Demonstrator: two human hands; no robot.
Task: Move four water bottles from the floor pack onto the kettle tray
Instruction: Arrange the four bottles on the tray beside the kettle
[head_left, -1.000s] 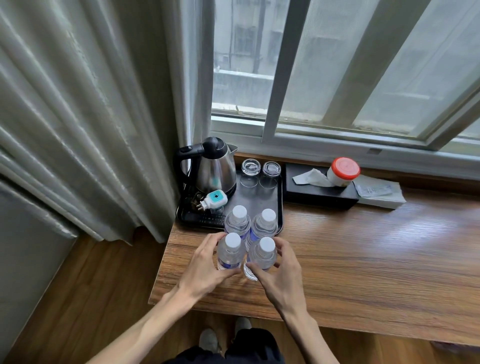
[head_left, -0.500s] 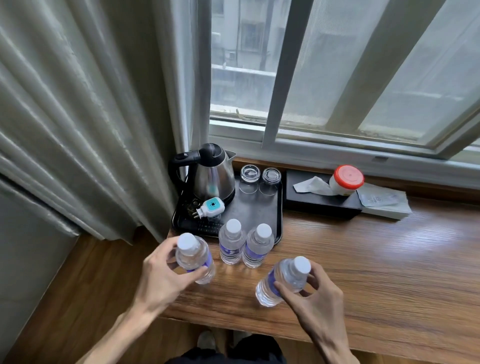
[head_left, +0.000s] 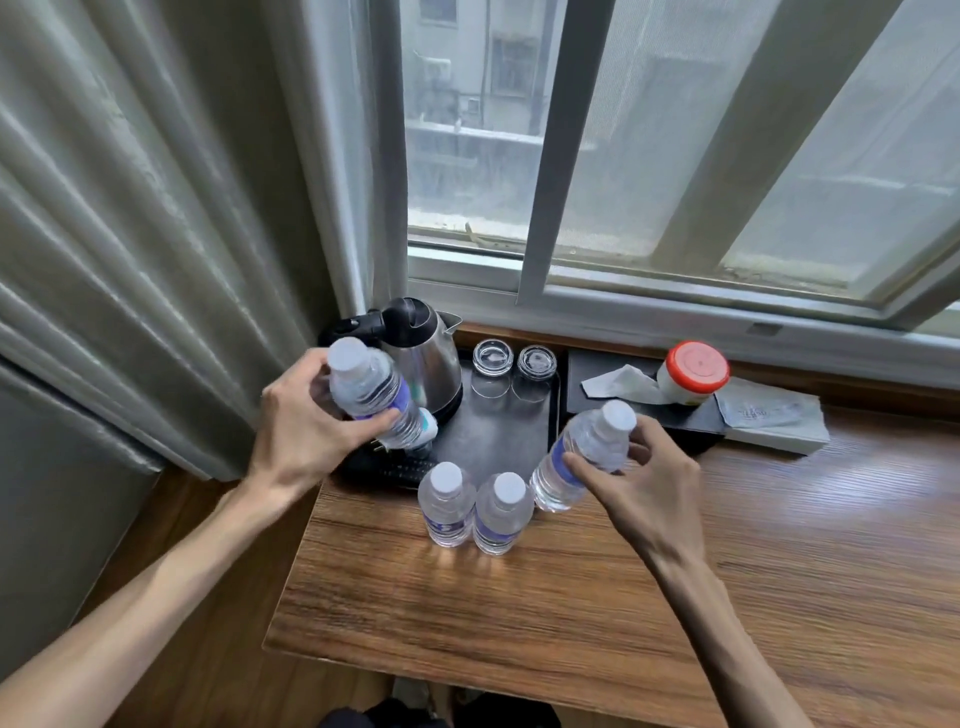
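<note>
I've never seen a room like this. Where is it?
Probably a hotel room: a kettle and two upturned glasses on a tray, small water bottles, a curtained window.

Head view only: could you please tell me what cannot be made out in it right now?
- Floor pack: out of frame.
- Tray front edge: hidden by the two standing bottles, so whether they stand on it is unclear.
- Plug and cord: mostly covered by the left hand and its bottle.
- Bottle labels: too small and blurred to read.
- Right hand's bottle: base height unclear.
</note>
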